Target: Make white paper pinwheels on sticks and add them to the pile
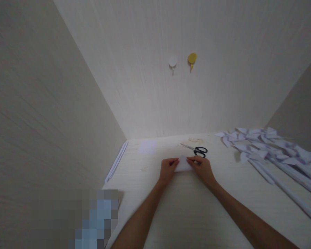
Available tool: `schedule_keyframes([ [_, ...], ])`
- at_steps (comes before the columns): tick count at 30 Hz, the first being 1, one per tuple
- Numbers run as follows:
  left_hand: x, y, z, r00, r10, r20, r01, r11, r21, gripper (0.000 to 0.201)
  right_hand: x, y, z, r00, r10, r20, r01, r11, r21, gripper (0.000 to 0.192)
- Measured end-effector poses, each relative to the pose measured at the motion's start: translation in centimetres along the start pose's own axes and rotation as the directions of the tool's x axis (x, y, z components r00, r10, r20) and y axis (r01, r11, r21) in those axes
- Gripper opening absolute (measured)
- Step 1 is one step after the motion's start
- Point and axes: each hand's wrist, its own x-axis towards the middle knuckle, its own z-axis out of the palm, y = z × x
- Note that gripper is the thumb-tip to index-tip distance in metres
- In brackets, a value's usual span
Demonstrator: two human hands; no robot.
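A small piece of white paper with a pointed top edge lies between my hands, low over the pale tabletop. My left hand pinches its left side between thumb and fingers. On the opposite side, my right hand has its fingers closed on the paper in the same way. Just beyond the right hand rest scissors with black handles, their blades pointing to the left. A flat white paper square lies farther back on the left.
Folded paper pinwheel-like shapes and rolled paper sticks are heaped on the right. Thin white paper rolls lie along the left wall. Several thin tan bits sit behind the scissors. A white hook and a yellow hook hang on the back wall.
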Motion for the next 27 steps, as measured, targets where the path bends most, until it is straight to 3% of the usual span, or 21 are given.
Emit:
schedule_keyframes([
  [14, 0.0, 0.2, 0.0, 0.999, 0.034, 0.028, -0.037, 0.996, 0.083, 0.028, 0.1, 0.2, 0.1, 0.995, 0.062, 0.076, -0.057, 0.996, -0.067, 0.02],
  [23, 0.0, 0.2, -0.2, 0.981, 0.012, 0.193, -0.029, 0.996, 0.083, 0.026, 2.0, 0.6, -1.7, 0.937, 0.061, 0.345, -0.046, 0.998, -0.051, 0.018],
  [27, -0.2, 0.3, -0.1, 0.966, 0.032, 0.256, -0.057, 0.994, 0.09, 0.027, 2.1, 0.8, -1.7, 0.922, 0.04, 0.384, -0.028, 0.999, -0.036, 0.019],
])
